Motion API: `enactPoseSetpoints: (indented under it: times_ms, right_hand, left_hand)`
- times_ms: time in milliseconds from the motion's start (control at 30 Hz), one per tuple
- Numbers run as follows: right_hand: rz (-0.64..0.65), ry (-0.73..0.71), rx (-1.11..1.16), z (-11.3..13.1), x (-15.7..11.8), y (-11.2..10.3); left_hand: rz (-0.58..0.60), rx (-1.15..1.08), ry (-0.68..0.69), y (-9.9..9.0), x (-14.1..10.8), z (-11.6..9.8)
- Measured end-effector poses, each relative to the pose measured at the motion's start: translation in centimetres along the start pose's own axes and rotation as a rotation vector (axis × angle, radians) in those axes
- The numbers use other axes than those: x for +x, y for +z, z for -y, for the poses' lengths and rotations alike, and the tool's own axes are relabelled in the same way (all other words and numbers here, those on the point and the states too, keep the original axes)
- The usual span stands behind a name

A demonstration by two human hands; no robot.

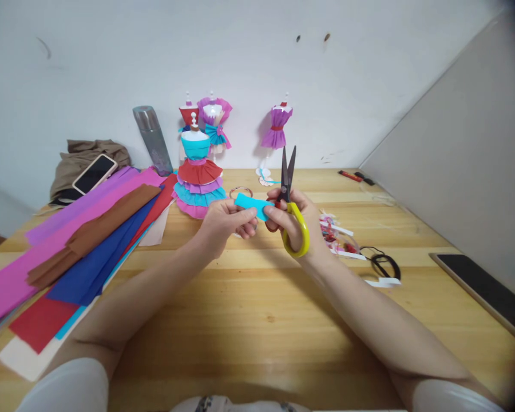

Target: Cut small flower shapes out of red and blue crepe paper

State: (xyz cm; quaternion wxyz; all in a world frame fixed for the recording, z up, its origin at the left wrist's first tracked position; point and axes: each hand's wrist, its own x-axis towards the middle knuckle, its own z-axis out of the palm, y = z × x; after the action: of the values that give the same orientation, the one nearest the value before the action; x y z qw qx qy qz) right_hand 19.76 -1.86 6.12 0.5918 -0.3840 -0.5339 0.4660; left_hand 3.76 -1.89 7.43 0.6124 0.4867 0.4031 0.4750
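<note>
A small strip of turquoise crepe paper [254,204] is stretched between my two hands above the table. My left hand [227,222] pinches its left part between thumb and fingers. With thumb and fingers my right hand [298,214] grips the strip's right end, and it also carries the scissors [288,177]. Their dark blades point up, slightly apart, and the yellow handle loop hangs over the palm. Just behind my left hand stands a mini dress form [196,171] in a turquoise top and a tiered red, purple, turquoise and pink skirt.
Long crepe paper sheets [90,269] in several colours cover the left side, with a phone [95,174] and a tumbler [153,140] behind. More dressed forms [277,129] stand by the wall. Paper scraps [341,234], a black cord [385,266] and a dark flat device [480,286] lie right.
</note>
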Motion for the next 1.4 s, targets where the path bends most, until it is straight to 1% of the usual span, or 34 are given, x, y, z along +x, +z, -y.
enactPoseSetpoints:
  times_ms: [133, 233, 333, 400, 433, 467, 500, 567, 600, 633, 667, 700, 733, 800, 867, 967, 1033, 1100, 1200, 1233, 1267, 1300, 1333, 1400]
  right_hand:
    - [-0.008, -0.006, 0.0, 0.1, 0.1, 0.0]
    - [-0.018, -0.012, -0.005, -0.1, 0.2, -0.1]
    - [-0.009, -0.024, -0.006, -0.1, 0.2, 0.0]
    - [-0.017, -0.036, 0.0, 0.1, 0.2, 0.1]
    - [-0.029, -0.043, 0.001, 0.2, 0.2, 0.1]
    - [-0.049, -0.048, -0.001, 0.3, 0.2, 0.2]
    - [-0.071, -0.049, -0.004, 0.3, 0.3, 0.2]
    - [-0.09, -0.029, 0.0, 0.3, 0.3, 0.2]
    - [-0.082, -0.01, 0.017, 0.3, 0.2, 0.2]
    - [-0.06, 0.014, 0.042, 0.3, 0.2, 0.2]
    - [-0.029, 0.041, 0.072, 0.2, 0.1, 0.2]
    - [0.007, 0.07, 0.103, 0.2, 0.0, 0.2]
    - [0.038, 0.095, 0.131, 0.2, -0.1, 0.2]
    - [0.078, 0.128, 0.161, 0.3, -0.2, 0.4]
    - [0.081, 0.139, 0.16, 0.4, -0.3, 0.5]
    - [0.071, 0.163, 0.145, 0.4, -0.3, 0.6]
    - [0.07, 0.177, 0.137, 0.3, -0.2, 0.6]
    - [0.066, 0.17, 0.121, 0.4, -0.1, 0.5]
    - [0.048, 0.107, 0.066, 0.7, 0.0, 0.4]
    - [0.044, 0.079, 0.044, 0.8, 0.0, 0.3]
    - [0.044, 0.049, 0.022, 0.9, 0.0, 0.2]
    - [0.046, 0.02, 0.001, 0.9, 0.0, 0.2]
    - [0.049, -0.007, -0.018, 1.0, 0.1, 0.1]
    - [0.057, -0.051, -0.052, 0.9, 0.1, 0.0]
  left_hand:
    - [0.024, -0.006, -0.011, -0.3, 0.1, -0.4]
    - [0.007, -0.016, -0.007, -0.4, 0.2, -0.4]
    - [-0.015, 0.016, 0.036, -0.5, 0.2, -0.4]
    - [-0.03, 0.105, 0.097, -0.6, 0.2, -0.4]
    - [-0.046, 0.175, 0.153, -0.6, 0.2, -0.4]
    - [-0.073, 0.265, 0.237, -0.8, 0.3, -0.4]
    - [-0.106, 0.373, 0.351, -1.0, 0.3, -0.5]
    - [-0.181, 0.617, 0.633, -1.6, 0.4, -0.6]
    - [-0.204, 0.742, 0.774, -2.0, 0.5, -0.6]
    - [-0.213, 0.84, 0.866, -2.3, 0.6, -0.7]
    - [-0.21, 0.918, 0.908, -2.6, 0.6, -0.8]
    - [-0.197, 0.977, 0.904, -2.9, 0.6, -0.8]
    - [-0.193, 1.009, 0.865, -3.1, 0.5, -0.9]
    - [-0.146, 1.019, 0.741, -3.1, 0.4, -0.9]
    - [-0.071, 0.983, 0.644, -2.9, 0.1, -0.9]
    - [0.051, 0.968, 0.585, -2.4, -0.2, -0.8]
    - [0.099, 0.99, 0.568, -2.3, -0.2, -0.6]
    - [0.065, 0.984, 0.574, -2.3, 0.2, -0.5]
    - [-0.117, 0.891, 0.608, -2.5, 1.0, -0.2]
    - [-0.177, 0.836, 0.588, -2.6, 1.3, -0.1]
    - [-0.202, 0.764, 0.522, -2.6, 1.6, -0.1]
    - [-0.189, 0.67, 0.412, -2.5, 1.8, -0.1]
    - [-0.145, 0.553, 0.268, -2.4, 1.9, -0.2]
    - [0.008, 0.29, -0.04, -2.1, 1.8, -0.4]
